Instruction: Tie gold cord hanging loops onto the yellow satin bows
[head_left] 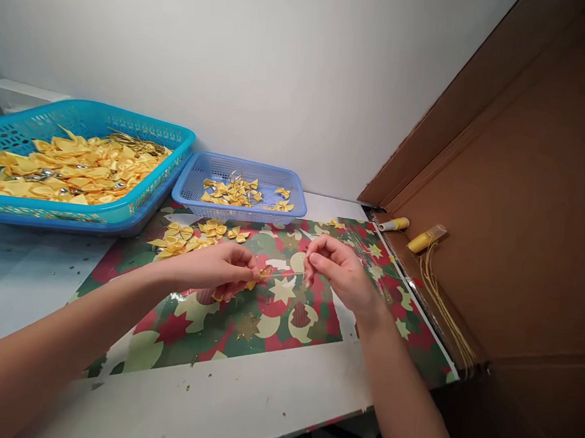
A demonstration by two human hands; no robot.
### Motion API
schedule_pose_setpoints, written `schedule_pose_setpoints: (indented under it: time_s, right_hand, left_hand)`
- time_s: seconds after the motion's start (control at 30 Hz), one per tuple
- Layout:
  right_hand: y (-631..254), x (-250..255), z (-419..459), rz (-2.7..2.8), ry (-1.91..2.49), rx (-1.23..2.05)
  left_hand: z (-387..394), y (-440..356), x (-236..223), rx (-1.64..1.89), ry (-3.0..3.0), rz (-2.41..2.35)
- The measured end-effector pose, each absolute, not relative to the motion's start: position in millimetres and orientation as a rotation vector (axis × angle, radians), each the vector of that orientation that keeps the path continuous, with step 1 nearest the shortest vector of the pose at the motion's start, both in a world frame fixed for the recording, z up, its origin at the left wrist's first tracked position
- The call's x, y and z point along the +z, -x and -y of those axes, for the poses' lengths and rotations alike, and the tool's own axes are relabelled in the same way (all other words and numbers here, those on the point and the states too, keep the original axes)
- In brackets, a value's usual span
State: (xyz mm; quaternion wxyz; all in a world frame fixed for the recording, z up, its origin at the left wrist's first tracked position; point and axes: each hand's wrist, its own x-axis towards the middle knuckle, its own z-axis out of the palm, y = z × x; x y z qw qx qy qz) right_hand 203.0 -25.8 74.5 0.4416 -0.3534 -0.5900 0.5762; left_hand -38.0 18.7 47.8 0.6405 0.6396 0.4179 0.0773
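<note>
My left hand [231, 268] is closed in a pinch on a yellow ribbon bow [250, 285], which shows only in part below the fingers. A thin gold cord [286, 274] runs from there to my right hand [337, 270], whose thumb and fingertips are pinched on its far end. Both hands are just above a patterned paper sheet [283, 290] with stars and moons in red, green and cream. Several loose yellow bows [212, 228] lie on the sheet behind my left hand.
A turquoise basket [138, 198] heaped with yellow bows stands at the left. Beside it, a smaller blue basket [298, 203] holds more bows. A brown cardboard panel [512, 228] rises at the right, with two yellow-wrapped pieces [425, 239] and gold cords [441, 303] along its foot.
</note>
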Motion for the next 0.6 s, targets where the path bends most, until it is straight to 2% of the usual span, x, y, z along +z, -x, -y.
schedule_pose_setpoints:
  time_s: [0.2, 0.4, 0.6]
  right_hand:
    - [-203.6, 55.8, 30.8, 1.444, 0.808, 1.567]
    - [-194.9, 36.2, 31.7, 1.388, 0.883, 1.557]
    - [-192.1, 31.6, 33.6, 1.207, 0.77, 1.631]
  left_hand:
    - [-3.5, 27.0, 60.5, 0.041, -1.52, -0.989]
    - [-6.7, 21.5, 49.9, 0.233, -1.691, -1.079]
    - [-14.1, 22.1, 44.0, 0.374, -1.751, -1.066]
